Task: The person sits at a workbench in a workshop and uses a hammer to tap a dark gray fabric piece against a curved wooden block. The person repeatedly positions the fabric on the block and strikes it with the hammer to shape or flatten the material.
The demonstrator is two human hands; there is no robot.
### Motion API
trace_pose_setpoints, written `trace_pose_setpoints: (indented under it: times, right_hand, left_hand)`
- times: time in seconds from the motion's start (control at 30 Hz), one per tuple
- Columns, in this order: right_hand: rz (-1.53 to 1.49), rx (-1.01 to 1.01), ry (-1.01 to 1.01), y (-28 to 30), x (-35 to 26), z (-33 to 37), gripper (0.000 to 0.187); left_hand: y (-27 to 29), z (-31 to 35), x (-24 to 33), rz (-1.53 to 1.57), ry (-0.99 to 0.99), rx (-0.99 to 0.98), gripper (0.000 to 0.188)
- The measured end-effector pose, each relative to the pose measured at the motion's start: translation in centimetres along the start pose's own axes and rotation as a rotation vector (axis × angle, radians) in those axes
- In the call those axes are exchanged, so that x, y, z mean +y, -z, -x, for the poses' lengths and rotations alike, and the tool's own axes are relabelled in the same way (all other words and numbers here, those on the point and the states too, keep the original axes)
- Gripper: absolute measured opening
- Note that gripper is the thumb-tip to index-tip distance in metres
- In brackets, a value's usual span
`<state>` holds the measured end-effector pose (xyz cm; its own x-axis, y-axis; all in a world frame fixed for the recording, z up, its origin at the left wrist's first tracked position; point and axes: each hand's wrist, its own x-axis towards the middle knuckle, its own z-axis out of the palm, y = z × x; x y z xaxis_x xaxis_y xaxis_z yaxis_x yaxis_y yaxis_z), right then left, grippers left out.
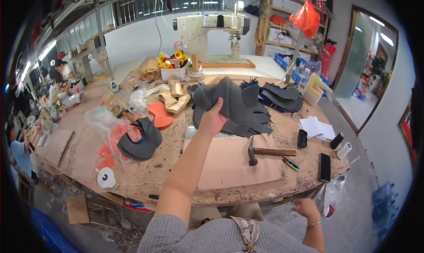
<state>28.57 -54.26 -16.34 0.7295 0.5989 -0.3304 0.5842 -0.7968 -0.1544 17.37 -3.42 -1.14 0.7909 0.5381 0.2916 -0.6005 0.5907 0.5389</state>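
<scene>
My left hand (214,117) reaches over the middle of the table, its fingers closed on a dark grey cut fabric piece (227,98). The piece is lifted and bent, above a pile of similar dark grey pieces (249,122). My right hand (305,207) hangs below the table's front edge at the right, fingers loosely bent and nothing visible in them. A hammer (270,152) with a wooden handle rests on a pale pink sheet (229,167) nearer to me. More curved grey pieces (282,96) are stacked at the back right.
Another curved grey piece (141,140) lies left, beside orange scraps (160,115) and clear plastic. A sewing machine (212,34) stands at the back. On the right are a phone (324,167), thread spools (343,150), white papers (316,128) and a plastic jug (314,89).
</scene>
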Motion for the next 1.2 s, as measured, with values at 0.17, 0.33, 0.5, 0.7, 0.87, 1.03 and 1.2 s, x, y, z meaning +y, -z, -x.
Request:
trace_pose_setpoints:
  times: [0.17, 0.33, 0.5, 0.7, 0.87, 1.03, 1.2]
  right_hand:
    - [0.011, 0.061, 0.403, 1.1, -5.1, -0.8, 0.045]
    - [-0.538, -0.020, 0.535, 4.5, -10.1, -1.6, 0.028]
    - [-0.579, 0.213, 0.808, 7.6, -19.3, -6.9, 0.017]
    - [-0.025, 0.784, 1.008, 6.4, -30.3, -16.3, 0.019]
    - [0.212, 0.556, 0.828, 5.0, -33.9, -19.7, 0.016]
    - [0.186, 0.649, 0.900, 6.5, -33.5, -18.2, 0.012]
    - [0.095, 0.553, 1.086, 3.9, -29.7, -10.6, 0.008]
  left_hand:
    - [9.8, -1.1, -3.5, 0.027, 0.144, 0.423, 0.040]
    - [12.0, 7.5, -1.2, -0.239, 0.403, 0.481, 0.050]
    - [8.3, 17.7, 1.1, -1.383, 0.184, 0.389, 0.030]
    - [9.5, 19.9, -0.1, -2.259, -0.417, 0.118, 0.014]
    - [10.3, 18.7, -0.6, -2.447, -0.298, 0.001, 0.007]
    - [11.2, 17.0, -0.7, -2.474, -0.180, 0.088, 0.010]
    - [12.4, 17.3, 2.4, -1.790, -0.265, 0.536, 0.008]
